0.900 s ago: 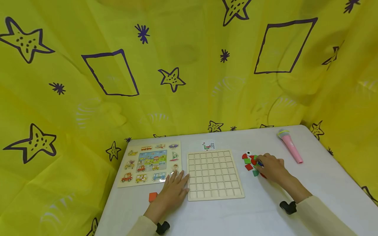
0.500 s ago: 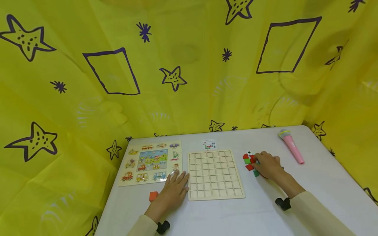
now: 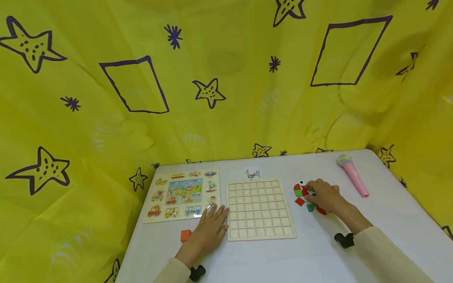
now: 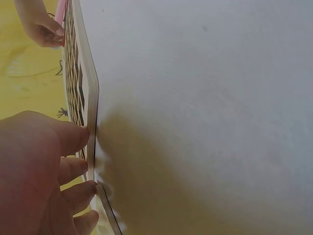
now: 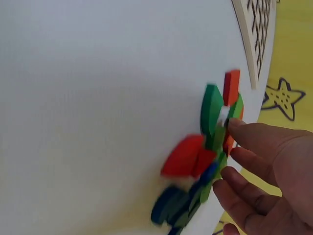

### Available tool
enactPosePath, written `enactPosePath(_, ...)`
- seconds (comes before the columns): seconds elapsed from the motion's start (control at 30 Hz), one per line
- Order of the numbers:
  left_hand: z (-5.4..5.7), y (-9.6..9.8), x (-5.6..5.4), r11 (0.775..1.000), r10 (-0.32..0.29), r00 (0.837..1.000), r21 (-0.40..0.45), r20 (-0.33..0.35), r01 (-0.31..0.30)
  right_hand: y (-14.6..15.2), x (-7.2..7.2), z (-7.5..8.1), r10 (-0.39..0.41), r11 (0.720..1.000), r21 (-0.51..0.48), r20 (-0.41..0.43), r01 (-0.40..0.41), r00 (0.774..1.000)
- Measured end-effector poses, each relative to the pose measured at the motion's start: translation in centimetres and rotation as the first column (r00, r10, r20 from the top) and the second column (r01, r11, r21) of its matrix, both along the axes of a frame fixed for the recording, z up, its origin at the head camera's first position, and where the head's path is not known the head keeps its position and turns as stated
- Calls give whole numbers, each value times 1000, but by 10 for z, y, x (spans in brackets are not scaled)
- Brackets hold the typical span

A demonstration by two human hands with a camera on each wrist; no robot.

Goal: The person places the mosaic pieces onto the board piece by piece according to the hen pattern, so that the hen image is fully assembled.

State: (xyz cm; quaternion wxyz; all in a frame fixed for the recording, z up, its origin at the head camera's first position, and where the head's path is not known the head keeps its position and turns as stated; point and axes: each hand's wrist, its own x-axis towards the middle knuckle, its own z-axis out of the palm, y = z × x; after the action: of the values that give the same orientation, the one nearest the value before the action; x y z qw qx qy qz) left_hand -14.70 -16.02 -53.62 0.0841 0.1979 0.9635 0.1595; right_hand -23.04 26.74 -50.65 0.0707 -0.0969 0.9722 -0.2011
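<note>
My left hand point(image 3: 210, 231) lies flat with spread fingers at the left edge of a wooden grid board point(image 3: 260, 212); in the left wrist view its thumb is against the board's rim. My right hand point(image 3: 326, 195) is bent over a small heap of coloured wooden pieces to the board's right. A red square point(image 3: 300, 201), a green rounded piece point(image 3: 310, 207) and a red rounded piece point(image 3: 321, 210) show around it, with a white eye piece point(image 3: 301, 182) behind. In the right wrist view the thumb touches the heap, fingers loosely bent and apart; blue pieces point(image 5: 171, 204) lie nearer the camera.
A vehicle picture puzzle point(image 3: 152, 218) lies left of the board, with a red block point(image 3: 185, 235) in front. Behind the board is a small pattern card point(image 3: 252, 173). A pink microphone point(image 3: 355, 177) lies at the back right. Yellow cloth point(image 3: 226, 129) hangs behind the table.
My right hand shifts among the pieces, and some have spread apart: the red square now lies separate from the green ones. My left hand stays in place.
</note>
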Motion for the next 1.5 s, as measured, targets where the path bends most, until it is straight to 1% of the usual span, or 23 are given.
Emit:
enactPosePath(0.2, 4, -1, 2, 1000, 7, 1000, 29, -8, -7, 31, -4, 3, 1, 1000, 13, 32, -1, 1000)
enactPosePath(0.37, 6, -1, 3, 1000, 5, 1000, 23, -7, -5, 53, 2, 0, 19, 1000, 7, 26, -19, 999)
enactPosePath(0.5, 6, 0, 3, 1000, 10, 1000, 7, 4, -10, 59, 9, -1, 25, 1000, -6, 16, -25, 1000)
enactPosePath(0.67, 6, 0, 3, 1000, 12, 1000, 5, 2, -12, 57, 15, 1, 39, 999, -9, 13, -39, 999)
enactPosePath(0.77, 5, 0, 2, 1000, 9, 1000, 4, 4, -9, 52, 20, 4, 41, 999, -5, 33, -41, 999)
enactPosePath(0.9, 4, 1, 2, 1000, 5, 1000, 9, 6, -5, 44, 30, 6, 48, 999, -16, 60, -47, 997)
enactPosePath(1.0, 3, 1, 1, 1000, 6, 1000, 13, 7, -6, 40, 38, 1, 59, 998, -24, 64, -58, 996)
enactPosePath(1.2, 1, 1, -1, 1000, 8, 1000, 22, 7, -8, 35, 48, -14, 70, 997, 20, -37, -69, 997)
enactPosePath(1.27, 1, 1, -1, 1000, 6, 1000, 23, 5, -6, 34, 50, -17, 71, 997, 35, -50, -69, 996)
enactPosePath(1.37, 0, 0, -1, 1000, 5, 1000, 22, 7, -5, 30, 52, -18, 67, 997, 48, -36, -65, 997)
enactPosePath(1.5, 0, 0, -1, 1000, 6, 1000, 23, 10, -6, 25, 54, -15, 29, 998, 49, 4, -29, 1000)
